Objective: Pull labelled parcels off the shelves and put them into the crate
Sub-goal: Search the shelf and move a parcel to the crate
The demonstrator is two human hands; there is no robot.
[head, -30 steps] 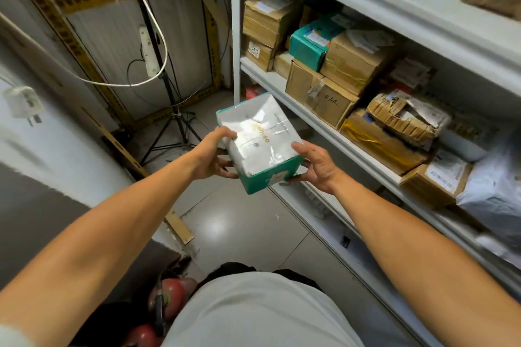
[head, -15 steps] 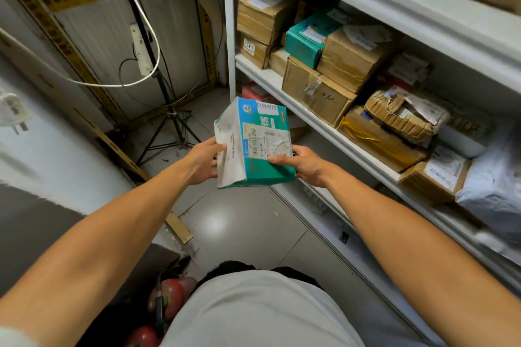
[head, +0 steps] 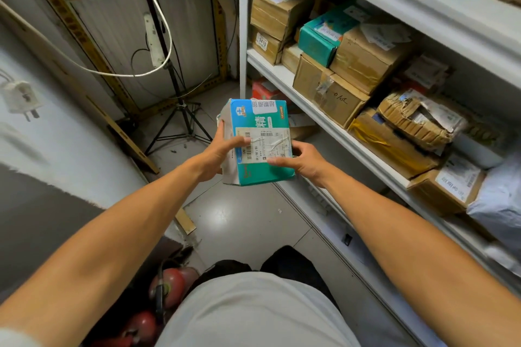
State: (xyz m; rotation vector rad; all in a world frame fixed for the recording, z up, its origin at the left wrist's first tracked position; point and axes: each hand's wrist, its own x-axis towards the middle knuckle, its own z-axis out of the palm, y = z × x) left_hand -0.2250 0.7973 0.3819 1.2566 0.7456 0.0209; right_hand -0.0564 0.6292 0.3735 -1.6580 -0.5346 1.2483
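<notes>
I hold a teal and white boxed parcel [head: 260, 121] in front of me at mid-height, its face with the white shipping label turned up toward me. My left hand [head: 218, 153] grips its left side, thumb on the label. My right hand [head: 301, 159] grips its right lower edge, fingers on the label. To the right, the white shelf [head: 284, 77] carries several brown cardboard parcels [head: 332, 91] and another teal box [head: 321, 39]. No crate is in view.
A light-stand tripod [head: 180, 121] and a hanging white cable [head: 124, 74] stand at the far left corner. Red fire extinguishers [head: 169, 287] lie by my feet at the lower left. A grey wall runs along the left. Grey floor [head: 242, 217] lies below the parcel.
The parcel was turned over in my hands from its plain white side to the labelled teal face, and my left thumb has come onto the label.
</notes>
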